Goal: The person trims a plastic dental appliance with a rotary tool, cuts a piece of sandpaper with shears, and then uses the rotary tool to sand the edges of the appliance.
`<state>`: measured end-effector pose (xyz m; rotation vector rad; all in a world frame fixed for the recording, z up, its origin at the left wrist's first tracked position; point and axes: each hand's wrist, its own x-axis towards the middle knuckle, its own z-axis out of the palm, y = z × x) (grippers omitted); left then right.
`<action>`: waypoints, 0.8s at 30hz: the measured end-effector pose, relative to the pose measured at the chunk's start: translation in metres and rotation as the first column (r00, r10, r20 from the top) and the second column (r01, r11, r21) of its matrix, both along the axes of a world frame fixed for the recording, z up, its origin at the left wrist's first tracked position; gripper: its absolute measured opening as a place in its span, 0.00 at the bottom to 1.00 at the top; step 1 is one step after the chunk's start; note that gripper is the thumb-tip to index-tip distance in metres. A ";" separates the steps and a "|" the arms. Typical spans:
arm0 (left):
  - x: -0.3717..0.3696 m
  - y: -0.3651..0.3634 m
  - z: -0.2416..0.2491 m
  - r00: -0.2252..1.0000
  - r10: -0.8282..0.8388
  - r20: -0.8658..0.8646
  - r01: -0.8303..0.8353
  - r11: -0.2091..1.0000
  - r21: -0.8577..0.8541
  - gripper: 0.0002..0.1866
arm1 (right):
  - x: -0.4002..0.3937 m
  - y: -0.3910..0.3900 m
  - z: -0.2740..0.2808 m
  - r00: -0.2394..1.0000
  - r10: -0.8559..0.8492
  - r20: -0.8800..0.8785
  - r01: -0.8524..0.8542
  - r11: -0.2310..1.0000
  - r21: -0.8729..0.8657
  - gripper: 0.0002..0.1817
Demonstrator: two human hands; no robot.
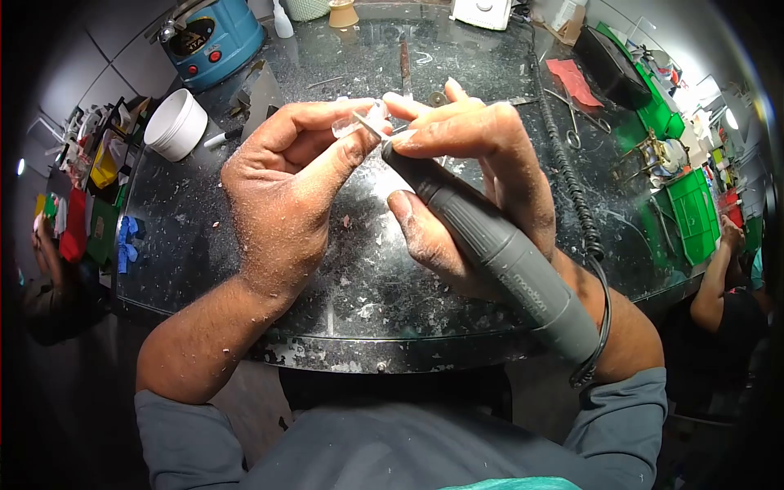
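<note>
My left hand [282, 196], dusted with pale powder, pinches a small clear piece [349, 126] between thumb and fingers above the dark worktop. My right hand [482, 180] is wrapped round a grey rotary handpiece [506, 257], which slants from the lower right up to the left. Its thin pointed tip [365, 123] is at the clear piece; whether it touches cannot be made out. The fingertips of both hands are close together around the piece. A black cable runs from the handpiece's rear end by my right wrist.
Speckled black worktop [359, 294] with dust and scraps. Back left: blue machine [214, 41], white tub [176, 125], marker [222, 138]. Right: coiled cord [563, 163], scissors [574, 122], red sheet [575, 82], green trays [694, 214]. Other people's arms show at both sides.
</note>
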<state>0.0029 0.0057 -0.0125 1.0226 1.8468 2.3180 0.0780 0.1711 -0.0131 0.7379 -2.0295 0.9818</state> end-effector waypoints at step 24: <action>-0.001 0.001 0.000 0.999 -0.009 0.036 0.009 1.000 0.004 0.09 | 0.004 -0.009 0.000 0.999 -0.034 0.009 0.034 0.999 0.011 0.28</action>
